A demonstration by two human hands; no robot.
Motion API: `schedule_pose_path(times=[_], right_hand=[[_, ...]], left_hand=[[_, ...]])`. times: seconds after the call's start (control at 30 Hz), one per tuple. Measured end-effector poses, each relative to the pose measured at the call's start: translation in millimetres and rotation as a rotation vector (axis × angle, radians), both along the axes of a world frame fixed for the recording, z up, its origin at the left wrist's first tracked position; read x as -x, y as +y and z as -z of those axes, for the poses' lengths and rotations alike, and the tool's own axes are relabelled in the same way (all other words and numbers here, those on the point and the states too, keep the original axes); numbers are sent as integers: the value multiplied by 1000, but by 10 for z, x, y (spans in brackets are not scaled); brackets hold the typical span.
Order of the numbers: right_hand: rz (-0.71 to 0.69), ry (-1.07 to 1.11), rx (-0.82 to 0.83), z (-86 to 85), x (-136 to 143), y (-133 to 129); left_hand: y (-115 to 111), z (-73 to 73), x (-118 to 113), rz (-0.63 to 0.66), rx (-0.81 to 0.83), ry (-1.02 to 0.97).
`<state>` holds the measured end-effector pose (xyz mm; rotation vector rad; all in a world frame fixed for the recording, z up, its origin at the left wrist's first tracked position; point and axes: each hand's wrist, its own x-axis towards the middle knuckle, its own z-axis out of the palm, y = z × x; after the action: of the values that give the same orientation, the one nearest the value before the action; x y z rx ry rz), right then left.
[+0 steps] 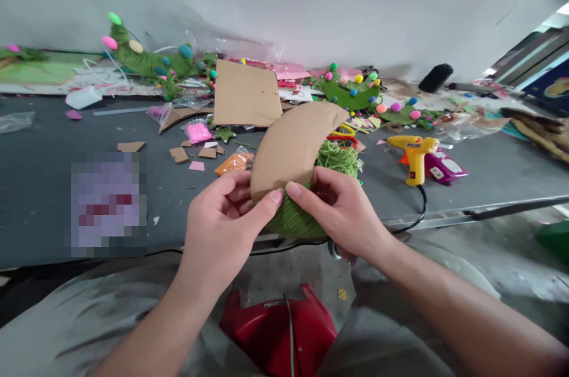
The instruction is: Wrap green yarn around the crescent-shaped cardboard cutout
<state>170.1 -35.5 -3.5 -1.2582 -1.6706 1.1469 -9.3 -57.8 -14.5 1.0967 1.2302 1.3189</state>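
Observation:
A curved cardboard piece (288, 149) is held up over the table's front edge, its lower part wrapped in green yarn (296, 217). My left hand (226, 217) pinches it from the left, thumb on the front where cardboard meets yarn. From the right, my right hand (338, 205) grips the same piece, its thumb close beside the left one. Fingers of both hands are partly hidden behind the cardboard. Just behind the piece, to the right, lies a bundle of loose light green yarn (340, 157).
A yellow glue gun (414, 155) stands at right beside a purple packet (444, 166), its cord over the edge. Behind are a cardboard sheet (246, 92), scissors (344, 135) and decorated green crescents (351, 94). A red stool (280, 329) is below.

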Motion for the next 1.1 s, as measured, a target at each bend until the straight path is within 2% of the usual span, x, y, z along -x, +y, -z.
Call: schedule_pose_path(times=[0.23, 0.5, 0.8, 1.1], right_hand=[[-29, 48, 20, 15, -52, -11], [6, -51, -4, 40, -11, -5], [31, -48, -24, 37, -18, 12], [-47, 45, 40, -2, -38, 59]], left_hand=[[20, 10, -23, -5, 9, -50], [-1, 11, -39, 7, 8, -30], [-36, 40, 17, 81, -6, -154], [-9, 39, 38, 83, 22, -169]])
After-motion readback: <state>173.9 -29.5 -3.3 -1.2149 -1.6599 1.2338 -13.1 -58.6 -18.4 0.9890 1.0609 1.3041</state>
